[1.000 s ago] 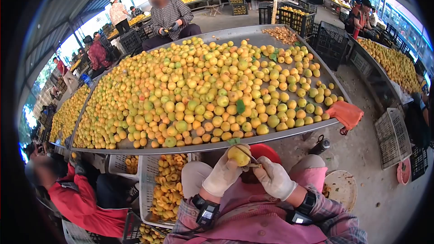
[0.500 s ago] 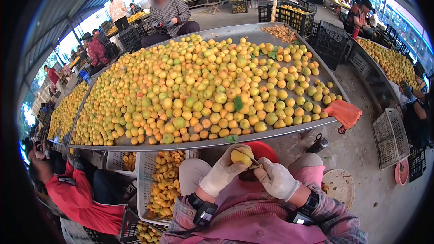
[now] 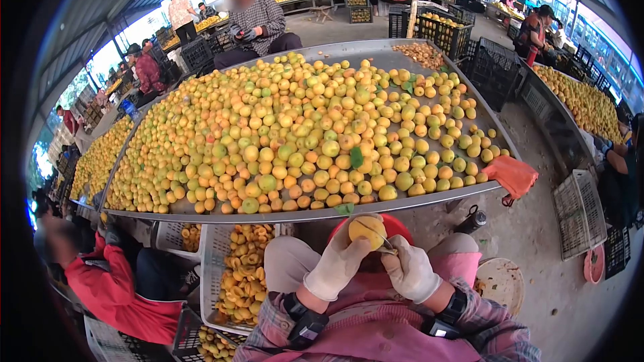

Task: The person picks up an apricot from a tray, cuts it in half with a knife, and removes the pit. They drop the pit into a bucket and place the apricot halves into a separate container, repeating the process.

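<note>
My left hand [image 3: 339,261], in a whitish glove, holds a yellow fruit [image 3: 367,230] above a red bowl [image 3: 398,228]. My right hand [image 3: 410,270], gloved too, is closed round a small knife [image 3: 388,245], whose blade lies against the fruit's right side. Both hands are close together over my lap, just below the near edge of a metal table [image 3: 302,216] heaped with yellow and orange fruits [image 3: 268,141]. Part of the bowl is hidden behind my hands.
A crate of halved fruit [image 3: 216,275] stands at my left, beside a person in red [image 3: 127,288]. To the right are a bucket [image 3: 502,281], a dark bottle [image 3: 472,220] and an orange bag [image 3: 512,175]. Another person [image 3: 258,23] sits across the table.
The fruit in my left hand has turned and moved slightly right, with the blade now across its side. The view has shifted a little.
</note>
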Tool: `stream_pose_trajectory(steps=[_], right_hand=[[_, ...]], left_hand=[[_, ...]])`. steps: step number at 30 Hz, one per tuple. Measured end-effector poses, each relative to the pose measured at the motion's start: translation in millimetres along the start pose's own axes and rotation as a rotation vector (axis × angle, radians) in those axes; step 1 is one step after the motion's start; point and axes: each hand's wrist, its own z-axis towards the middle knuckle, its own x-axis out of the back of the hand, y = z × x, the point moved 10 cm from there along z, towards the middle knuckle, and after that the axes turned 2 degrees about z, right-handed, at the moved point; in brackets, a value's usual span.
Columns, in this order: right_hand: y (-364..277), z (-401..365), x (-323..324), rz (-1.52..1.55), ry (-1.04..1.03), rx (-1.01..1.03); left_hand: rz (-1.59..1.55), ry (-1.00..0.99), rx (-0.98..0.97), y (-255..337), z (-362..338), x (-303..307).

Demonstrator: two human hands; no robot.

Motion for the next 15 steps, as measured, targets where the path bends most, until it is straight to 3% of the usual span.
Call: stream_pose_trajectory(steps=[5, 8, 9, 11, 14, 15], right_hand=[[-0.2, 3.1, 5.3, -0.056, -0.04, 0.005], [2.0, 4.4, 5.8, -0.059, -0.046, 0.002], [2.3, 3.8, 4.7, -0.059, -0.047, 0.002], [-1.2, 2.6, 8.0, -0.029, 0.025, 0.036], [2.4, -1.0, 8.3, -0.021, 0.093, 0.032], [0.7, -0.2, 9.7, -0.023, 0.093, 0.032]], left_hand=[[0.628, 0.017, -0.048, 28.7, 1.2, -9.7], [0.745, -0.013, -0.058, 33.0, 3.0, -14.4], [0.745, -0.013, -0.058, 29.8, 2.9, -14.5], [0.328, 0.005, -0.022, 13.9, 3.6, -11.7], [0.077, 0.099, 0.031, -6.0, 1.5, -9.3], [0.185, 0.121, 0.066, -5.3, -0.6, -6.6]])
